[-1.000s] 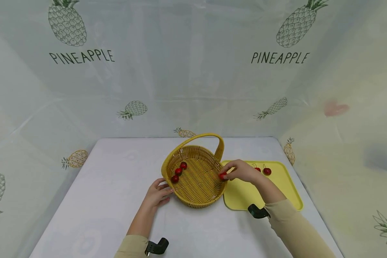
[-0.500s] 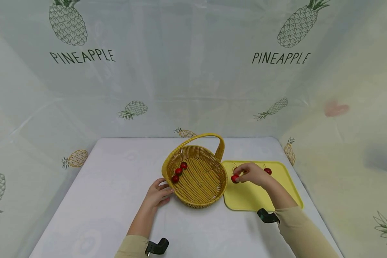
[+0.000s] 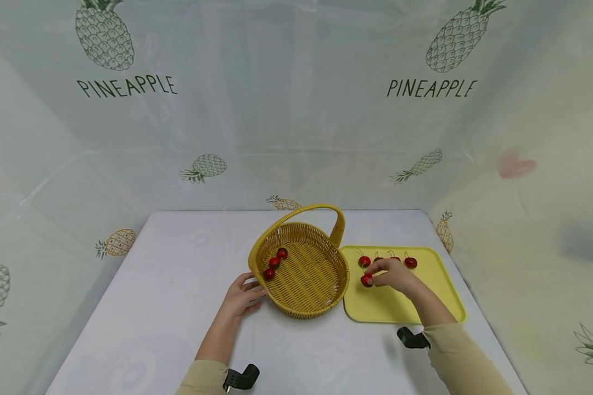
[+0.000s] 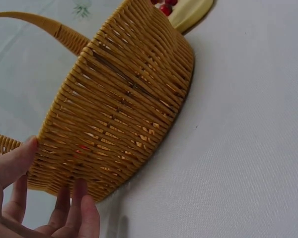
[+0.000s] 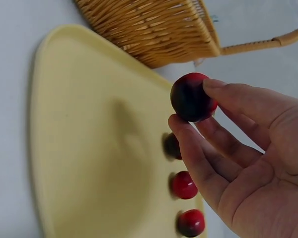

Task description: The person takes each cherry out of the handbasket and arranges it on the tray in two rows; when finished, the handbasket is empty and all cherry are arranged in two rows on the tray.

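My right hand (image 3: 394, 275) pinches a dark red cherry (image 5: 192, 97) between thumb and fingertips, over the left part of a yellow tray (image 3: 390, 310). Past that hand, a row of more cherries (image 3: 410, 263) with thin stems lies along the tray's far side. To the left stands a round wicker basket (image 3: 306, 274) with an arched handle, and three cherries (image 3: 274, 263) rest inside near its left wall. My left hand (image 3: 242, 296) touches the basket's left side from outside. In the left wrist view its thumb meets the rim and its fingers lie against the woven wall.
The white table (image 3: 178, 307) carries the basket and tray, which sit side by side with their edges nearly meeting. A pineapple-printed sheet (image 3: 277, 120) hangs behind and at both sides. The basket handle (image 3: 337, 227) rises above the far rim.
From the basket's right rim, my right hand has moved right over the tray with the cherry still pinched, then slightly lower, bringing more of the row into sight. The left hand and basket stay put.
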A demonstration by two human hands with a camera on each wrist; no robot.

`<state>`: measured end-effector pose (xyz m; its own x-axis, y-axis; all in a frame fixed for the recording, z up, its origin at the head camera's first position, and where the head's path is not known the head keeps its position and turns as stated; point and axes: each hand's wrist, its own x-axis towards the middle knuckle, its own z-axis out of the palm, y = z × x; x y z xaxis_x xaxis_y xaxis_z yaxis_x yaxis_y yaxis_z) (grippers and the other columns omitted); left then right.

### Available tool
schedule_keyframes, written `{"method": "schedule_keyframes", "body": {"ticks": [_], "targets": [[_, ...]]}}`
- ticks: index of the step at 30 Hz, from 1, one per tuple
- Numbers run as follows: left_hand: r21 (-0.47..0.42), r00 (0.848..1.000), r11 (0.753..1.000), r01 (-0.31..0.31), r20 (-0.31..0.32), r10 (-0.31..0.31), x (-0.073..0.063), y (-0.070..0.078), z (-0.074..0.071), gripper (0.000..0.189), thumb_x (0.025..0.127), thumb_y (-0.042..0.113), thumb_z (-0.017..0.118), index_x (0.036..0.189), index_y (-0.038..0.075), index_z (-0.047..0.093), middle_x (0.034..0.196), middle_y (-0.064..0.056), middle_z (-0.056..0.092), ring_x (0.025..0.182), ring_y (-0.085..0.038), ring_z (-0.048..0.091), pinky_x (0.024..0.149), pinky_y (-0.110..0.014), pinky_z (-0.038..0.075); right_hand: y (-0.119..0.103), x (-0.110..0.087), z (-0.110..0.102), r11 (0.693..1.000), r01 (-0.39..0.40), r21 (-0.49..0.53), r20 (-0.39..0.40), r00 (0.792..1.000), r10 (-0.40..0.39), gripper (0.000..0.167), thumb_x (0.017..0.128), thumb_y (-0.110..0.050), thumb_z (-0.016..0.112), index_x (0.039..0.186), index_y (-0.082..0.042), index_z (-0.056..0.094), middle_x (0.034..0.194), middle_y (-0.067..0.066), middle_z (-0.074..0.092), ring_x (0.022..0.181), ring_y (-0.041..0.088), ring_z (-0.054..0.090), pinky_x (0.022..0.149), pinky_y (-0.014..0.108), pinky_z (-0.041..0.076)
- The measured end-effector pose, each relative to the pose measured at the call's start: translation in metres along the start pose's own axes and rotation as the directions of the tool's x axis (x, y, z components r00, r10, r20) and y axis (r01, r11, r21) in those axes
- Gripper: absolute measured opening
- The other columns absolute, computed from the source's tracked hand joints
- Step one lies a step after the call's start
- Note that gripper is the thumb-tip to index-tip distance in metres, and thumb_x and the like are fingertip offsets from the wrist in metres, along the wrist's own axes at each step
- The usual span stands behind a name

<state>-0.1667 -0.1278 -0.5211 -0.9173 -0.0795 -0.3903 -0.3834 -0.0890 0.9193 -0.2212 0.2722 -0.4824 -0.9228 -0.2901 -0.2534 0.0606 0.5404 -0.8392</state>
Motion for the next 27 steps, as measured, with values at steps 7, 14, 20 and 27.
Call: {"method": "schedule_keyframes", "body": {"ticks": [7, 14, 20, 27], "targets": [[0.000, 1.000, 1.000, 0.004, 0.005, -0.004, 0.000, 0.000, 0.000, 0.056, 0.081, -0.001, 0.076, 0.131, 0.005, 0.051, 0.125, -0.021, 0.056, 0.089, -0.020, 0.067, 0.078, -0.047, 0.051, 0.015, 0.005, 0.005, 1.000, -0.026, -0.010, -0.022, 0.999, 0.025, 0.020, 0.085, -0.005, 0.074, 0.103, 0.003, 0.069, 0.105, 0.013, 0.066, 0.083, 0.024, 0.067, 0.076, 0.040, 0.055], [0.005, 1.000, 1.000, 0.005, 0.008, -0.005, 0.001, 0.000, 0.000, 0.056, 0.082, -0.002, 0.075, 0.131, 0.005, 0.051, 0.125, -0.021, 0.056, 0.089, -0.020, 0.067, 0.077, -0.047, 0.051, 0.024, 0.007, 0.009, 0.998, -0.057, 0.041, -0.059, 0.996, 0.060, 0.019, 0.083, 0.001, 0.073, 0.101, 0.007, 0.067, 0.095, 0.011, 0.065, 0.082, 0.019, 0.064, 0.075, 0.036, 0.055], [0.002, 1.000, 1.000, 0.007, 0.008, -0.007, 0.001, 0.000, 0.000, 0.054, 0.082, -0.002, 0.075, 0.130, 0.005, 0.051, 0.124, -0.021, 0.057, 0.089, -0.020, 0.067, 0.077, -0.046, 0.051, 0.028, 0.010, 0.012, 0.991, -0.101, 0.090, -0.070, 0.992, 0.108, 0.019, 0.084, 0.001, 0.073, 0.101, 0.008, 0.066, 0.093, 0.011, 0.065, 0.080, 0.018, 0.064, 0.073, 0.034, 0.055], [0.003, 1.000, 1.000, 0.008, 0.005, -0.008, 0.002, 0.000, 0.000, 0.054, 0.082, -0.002, 0.075, 0.130, 0.005, 0.052, 0.125, -0.021, 0.056, 0.088, -0.020, 0.066, 0.076, -0.046, 0.051, 0.034, 0.014, 0.014, 0.986, -0.123, 0.112, -0.084, 0.988, 0.133, 0.021, 0.085, -0.002, 0.074, 0.102, 0.008, 0.066, 0.090, 0.009, 0.067, 0.081, 0.020, 0.066, 0.073, 0.036, 0.056]]}}
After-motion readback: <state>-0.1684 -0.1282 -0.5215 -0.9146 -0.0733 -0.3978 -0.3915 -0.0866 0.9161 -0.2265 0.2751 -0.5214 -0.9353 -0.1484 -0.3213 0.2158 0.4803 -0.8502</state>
